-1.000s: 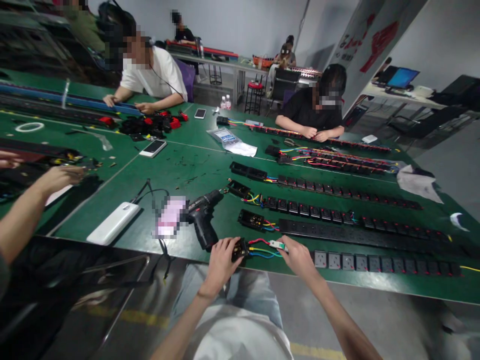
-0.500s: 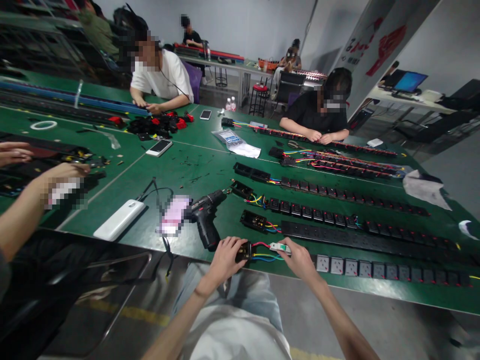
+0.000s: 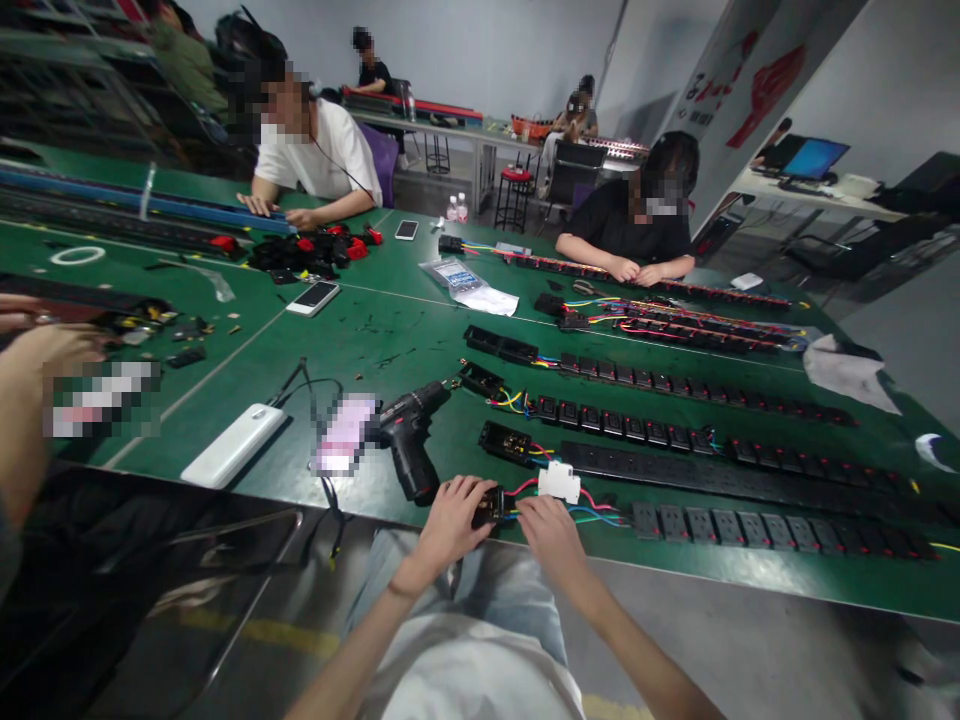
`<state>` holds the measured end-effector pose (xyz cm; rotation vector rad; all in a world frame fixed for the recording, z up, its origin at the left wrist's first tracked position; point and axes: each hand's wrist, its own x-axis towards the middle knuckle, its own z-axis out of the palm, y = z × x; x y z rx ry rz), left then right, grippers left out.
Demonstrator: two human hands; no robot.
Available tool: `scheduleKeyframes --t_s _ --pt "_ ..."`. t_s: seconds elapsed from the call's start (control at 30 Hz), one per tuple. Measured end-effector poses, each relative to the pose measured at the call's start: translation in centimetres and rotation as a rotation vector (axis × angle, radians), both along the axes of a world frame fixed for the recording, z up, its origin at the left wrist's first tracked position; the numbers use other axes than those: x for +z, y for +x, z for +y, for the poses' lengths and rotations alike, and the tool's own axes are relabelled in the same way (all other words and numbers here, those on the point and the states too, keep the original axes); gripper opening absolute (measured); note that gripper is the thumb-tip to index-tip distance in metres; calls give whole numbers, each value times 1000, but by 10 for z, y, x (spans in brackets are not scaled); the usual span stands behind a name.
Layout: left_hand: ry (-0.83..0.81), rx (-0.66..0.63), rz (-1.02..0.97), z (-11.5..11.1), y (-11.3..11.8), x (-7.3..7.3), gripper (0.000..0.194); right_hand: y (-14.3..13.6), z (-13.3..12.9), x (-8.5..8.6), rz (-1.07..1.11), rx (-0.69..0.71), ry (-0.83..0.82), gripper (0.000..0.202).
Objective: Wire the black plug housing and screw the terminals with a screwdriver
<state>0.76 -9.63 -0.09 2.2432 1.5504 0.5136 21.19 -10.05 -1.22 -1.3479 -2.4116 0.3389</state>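
Observation:
My left hand (image 3: 454, 518) is wrapped over a small black plastic housing (image 3: 490, 504) at the table's front edge, its fingers closed on it. Coloured wires (image 3: 592, 512), red, blue and green-yellow, run from that housing to a strip of dark socket modules (image 3: 701, 524). Close by, my right hand (image 3: 553, 535) has its fingertips drawn together on the wires beside the housing. Just beyond those fingers lies a white circuit breaker (image 3: 559, 483), joined to red wire on both sides. Nothing grips the breaker.
A cordless drill (image 3: 411, 440) lies left of my hands, beside a phone (image 3: 348, 432) and a white power bank (image 3: 234, 444). Several more socket strips (image 3: 637, 420) lie beyond. A co-worker's hand (image 3: 56, 350) works at the left; two people sit across the table.
My right hand has let go of the circuit breaker, which now lies flat, and has moved left onto the wires near the housing. My left hand has stayed on the housing.

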Motion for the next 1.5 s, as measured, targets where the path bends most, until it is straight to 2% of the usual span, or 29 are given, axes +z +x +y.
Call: scheduleKeyframes --t_s 0.1,0.2,0.4,0.7,0.97,1.1,1.27,1.5 --pt "-2 0 -2 0 0 0 54 0 5 -3 13 -42 -105 19" --pt "-9 -17 -13 0 -1 1 53 1 7 -3 117 -79 -226 16" --pt "-18 -66 -37 1 -6 2 53 -3 9 -4 205 -183 -393 17" --pt "-14 -10 -78 2 -5 4 52 -3 11 2 158 -245 -467 13" --pt "26 132 -81 -6 2 -2 50 -5 17 -1 118 -311 -465 16" --pt "18 89 -65 -5 0 1 51 -6 20 -6 126 -295 -459 17" --pt "2 -11 -52 0 -1 7 50 -3 22 -14 181 -271 -532 17" --pt "-16 -42 -27 4 -3 8 53 -4 22 -16 157 -277 -488 21"
